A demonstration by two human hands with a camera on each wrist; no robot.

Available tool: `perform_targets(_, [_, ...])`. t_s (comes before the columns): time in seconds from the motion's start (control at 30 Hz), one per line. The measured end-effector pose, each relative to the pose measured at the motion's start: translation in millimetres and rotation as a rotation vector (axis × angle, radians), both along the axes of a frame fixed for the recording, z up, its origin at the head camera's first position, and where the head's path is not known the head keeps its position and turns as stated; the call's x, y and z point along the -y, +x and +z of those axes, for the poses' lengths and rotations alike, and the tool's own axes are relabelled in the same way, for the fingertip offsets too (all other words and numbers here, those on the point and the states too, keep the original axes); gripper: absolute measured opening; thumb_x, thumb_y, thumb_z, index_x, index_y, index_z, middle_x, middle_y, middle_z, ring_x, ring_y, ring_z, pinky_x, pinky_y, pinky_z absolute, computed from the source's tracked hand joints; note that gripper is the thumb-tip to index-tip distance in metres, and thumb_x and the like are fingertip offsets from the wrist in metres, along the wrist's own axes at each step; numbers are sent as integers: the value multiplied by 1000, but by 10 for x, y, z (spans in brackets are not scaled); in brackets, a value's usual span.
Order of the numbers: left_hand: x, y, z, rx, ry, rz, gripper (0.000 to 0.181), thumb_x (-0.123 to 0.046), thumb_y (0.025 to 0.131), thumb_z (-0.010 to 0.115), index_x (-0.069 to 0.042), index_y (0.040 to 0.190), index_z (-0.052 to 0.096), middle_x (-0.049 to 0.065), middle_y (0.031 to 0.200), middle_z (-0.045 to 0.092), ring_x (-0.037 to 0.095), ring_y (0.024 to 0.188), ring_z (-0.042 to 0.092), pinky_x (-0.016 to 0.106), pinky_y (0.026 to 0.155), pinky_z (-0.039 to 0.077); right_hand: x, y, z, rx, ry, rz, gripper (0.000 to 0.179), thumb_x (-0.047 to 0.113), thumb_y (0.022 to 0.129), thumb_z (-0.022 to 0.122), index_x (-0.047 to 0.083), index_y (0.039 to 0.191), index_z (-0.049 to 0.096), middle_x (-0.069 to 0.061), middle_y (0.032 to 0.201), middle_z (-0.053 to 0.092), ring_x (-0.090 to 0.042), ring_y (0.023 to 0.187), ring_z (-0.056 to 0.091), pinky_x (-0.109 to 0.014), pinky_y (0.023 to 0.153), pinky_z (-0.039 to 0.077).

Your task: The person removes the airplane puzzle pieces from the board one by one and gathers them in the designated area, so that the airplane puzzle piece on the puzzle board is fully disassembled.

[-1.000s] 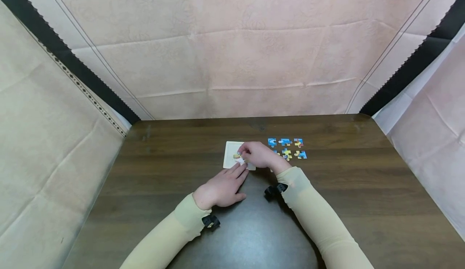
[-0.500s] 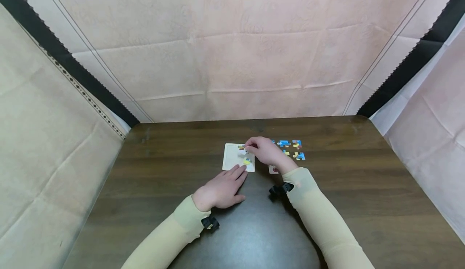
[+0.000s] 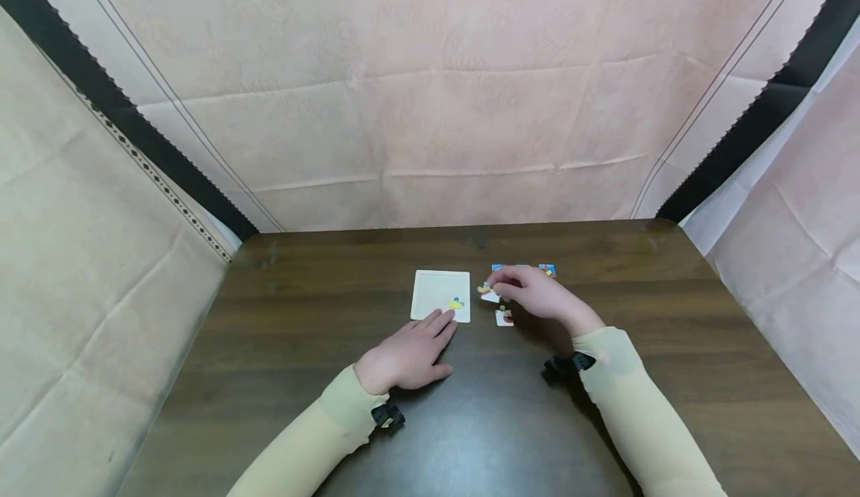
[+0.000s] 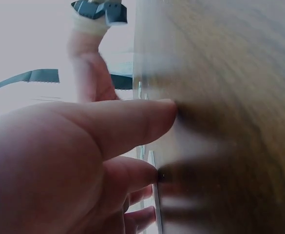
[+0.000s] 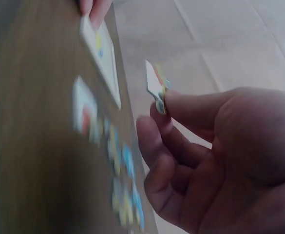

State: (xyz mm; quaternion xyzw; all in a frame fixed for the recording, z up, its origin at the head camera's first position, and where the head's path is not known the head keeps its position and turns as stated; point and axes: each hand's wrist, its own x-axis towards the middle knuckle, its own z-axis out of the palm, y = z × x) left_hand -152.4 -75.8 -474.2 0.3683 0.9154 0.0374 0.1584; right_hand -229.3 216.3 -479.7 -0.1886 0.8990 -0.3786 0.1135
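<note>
My right hand (image 3: 537, 297) pinches a jigsaw puzzle piece (image 5: 154, 84) between thumb and fingers. In the right wrist view this white, yellow and red piece is raised off the table. My left hand (image 3: 406, 353) lies with extended fingers, its fingertips on the near edge of a square white puzzle tray (image 3: 430, 292). A small yellow-and-blue piece (image 3: 456, 304) is in the tray's near right part. Just right of the tray, a white-and-red piece (image 3: 505, 319) lies on the table. The right hand hides some of the pieces beneath it in the head view.
Several more blue and yellow pieces (image 5: 127, 195) lie on the brown wooden table (image 3: 322, 273), with a blue one (image 3: 547, 269) showing beyond the right hand. Pale cloth walls (image 3: 430, 109) stand behind the table and at its sides.
My right hand has moved right, from above the tray to the loose pieces, carrying the puzzle piece away. The yellow-and-blue piece stays in the tray. My left hand has kept its place.
</note>
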Motion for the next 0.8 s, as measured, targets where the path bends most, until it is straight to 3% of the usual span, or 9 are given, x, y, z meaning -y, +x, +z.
perform_targets(0.37, [-7, 1, -11, 17, 4, 11, 77, -43, 108, 62, -3, 167, 34, 13, 177, 20, 32, 163, 18, 50, 126, 28, -600, 225, -61, 74, -43, 0, 13, 19, 108, 68, 9, 116, 71, -2, 93, 70, -22, 87, 68, -42, 84, 55])
perform_targets(0.57, [-9, -6, -22, 20, 17, 10, 77, -43, 108, 63, -3, 167, 35, 13, 177, 21, 33, 163, 18, 50, 126, 28, -686, 248, -31, 108, -54, 5, 12, 15, 105, 71, 6, 112, 69, -4, 91, 71, -23, 86, 68, -43, 84, 56])
perform_targets(0.8, [-3, -6, -9, 15, 18, 4, 76, -41, 108, 64, -2, 166, 36, 13, 177, 22, 33, 163, 20, 50, 126, 29, -670, 251, -64, 118, 8, -10, 11, 17, 104, 72, 8, 110, 71, -1, 90, 71, -21, 84, 67, -40, 80, 55])
